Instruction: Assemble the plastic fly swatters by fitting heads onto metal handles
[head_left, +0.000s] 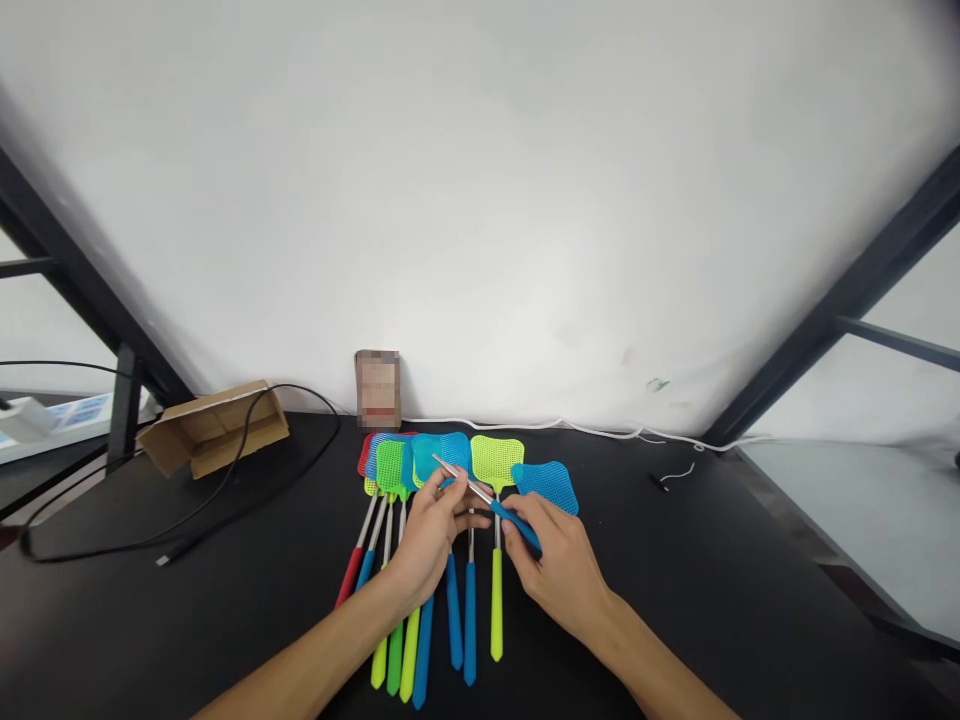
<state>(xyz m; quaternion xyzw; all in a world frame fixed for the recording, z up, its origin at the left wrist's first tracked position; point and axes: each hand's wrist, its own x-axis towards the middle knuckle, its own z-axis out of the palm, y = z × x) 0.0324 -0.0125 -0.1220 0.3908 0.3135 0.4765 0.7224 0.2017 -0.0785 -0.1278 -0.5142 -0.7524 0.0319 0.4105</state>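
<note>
In my right hand (559, 560) is a blue-handled telescopic rod (517, 525), gripped by its handle and pointing up to the left. The fingers of my left hand (431, 530) close around its silver metal shaft near the tip, where no swatter head shows. Just behind my right hand a blue mesh swatter head (551, 487) lies on the table, with no handle seen on it. Beneath and beside my left hand several fly swatters lie in an overlapping row, among them a green one (392, 468), a red one (349, 578) and a yellow one (497, 462).
An opened cardboard box (225, 430) lies at the left of the black table (712, 600), with a black cable (225, 490) looping across it. A small box (378, 390) leans on the wall. White cord (600, 431) runs along the back; a small black item (658, 482) lies right.
</note>
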